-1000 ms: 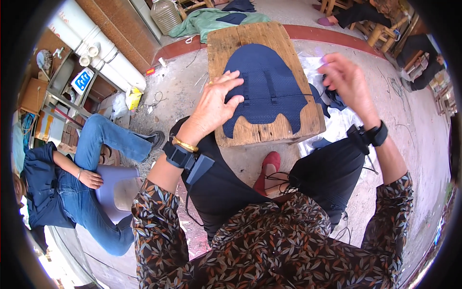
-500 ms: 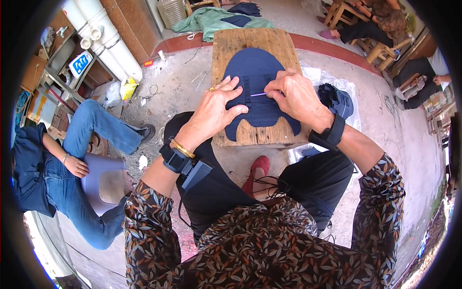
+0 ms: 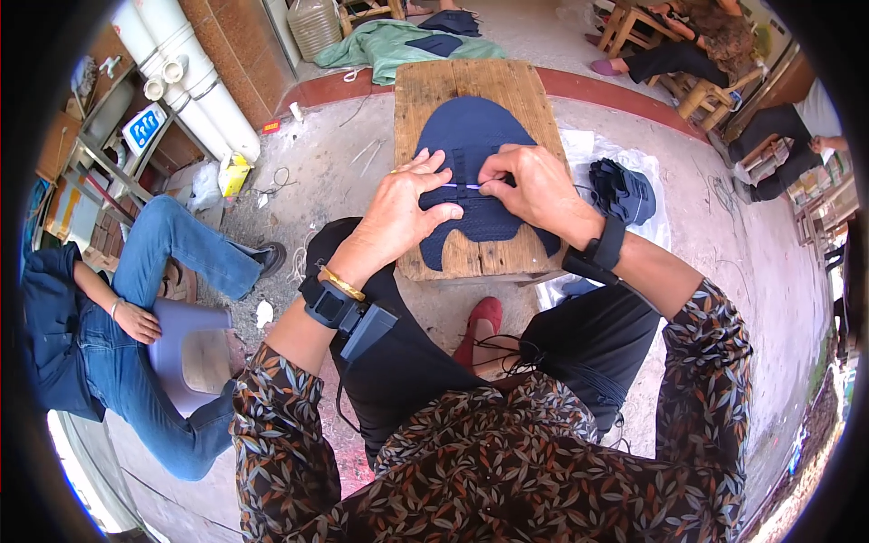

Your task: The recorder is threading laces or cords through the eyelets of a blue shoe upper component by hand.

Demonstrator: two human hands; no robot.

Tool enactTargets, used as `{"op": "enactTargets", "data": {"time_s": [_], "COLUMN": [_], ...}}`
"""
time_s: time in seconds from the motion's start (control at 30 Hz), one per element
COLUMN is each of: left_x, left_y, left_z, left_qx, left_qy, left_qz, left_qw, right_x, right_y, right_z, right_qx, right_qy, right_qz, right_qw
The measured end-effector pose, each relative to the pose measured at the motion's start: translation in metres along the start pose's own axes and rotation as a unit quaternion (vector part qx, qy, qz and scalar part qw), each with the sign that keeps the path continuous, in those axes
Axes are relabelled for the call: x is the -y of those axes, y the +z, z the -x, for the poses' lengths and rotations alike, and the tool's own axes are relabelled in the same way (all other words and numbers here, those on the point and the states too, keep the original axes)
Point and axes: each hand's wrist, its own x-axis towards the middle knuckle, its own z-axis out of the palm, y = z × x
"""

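Navy shoe-upper fabric (image 3: 471, 181) lies flat on the wooden board (image 3: 425, 90), directly ahead of my knees. I see the left hand (image 3: 403, 213) spread open, fingers pressing the fabric down. The right hand (image 3: 534, 185) has thumb and forefinger pinched together on what appears to be a thin pale strip (image 3: 466, 185), too small to identify. A stack of cut navy pieces (image 3: 625, 190) sits just right of the board.

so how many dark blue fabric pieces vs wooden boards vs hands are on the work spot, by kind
dark blue shoe-upper piece on the board: 1
stack of dark blue pieces beside it: 1
wooden board: 1
hands, left hand and right hand: 2
total: 5
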Motion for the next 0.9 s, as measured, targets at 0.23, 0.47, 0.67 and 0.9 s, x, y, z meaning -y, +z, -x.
{"op": "enactTargets", "data": {"time_s": [0.23,0.47,0.67,0.9], "left_x": [0.004,-0.009,-0.014,0.000], "left_y": [-0.009,-0.005,-0.025,-0.035], "left_z": [-0.010,-0.017,-0.018,-0.022], "left_qx": [0.006,0.039,0.141,0.188], "left_qy": [0.015,0.140,0.082,0.146], "left_qz": [-0.002,-0.296,-0.248,-0.194], "left_qw": [1.000,0.944,0.955,0.952], "right_x": [0.005,0.000,-0.011,-0.016], "right_y": [-0.008,-0.007,-0.002,-0.008], "right_z": [0.004,0.010,0.000,0.000], "right_qx": [0.048,-0.014,0.054,0.082], "right_qy": [0.026,-0.012,0.061,0.061], "right_qz": [0.003,0.014,-0.011,-0.029], "right_qw": [0.998,1.000,0.997,0.994]}}
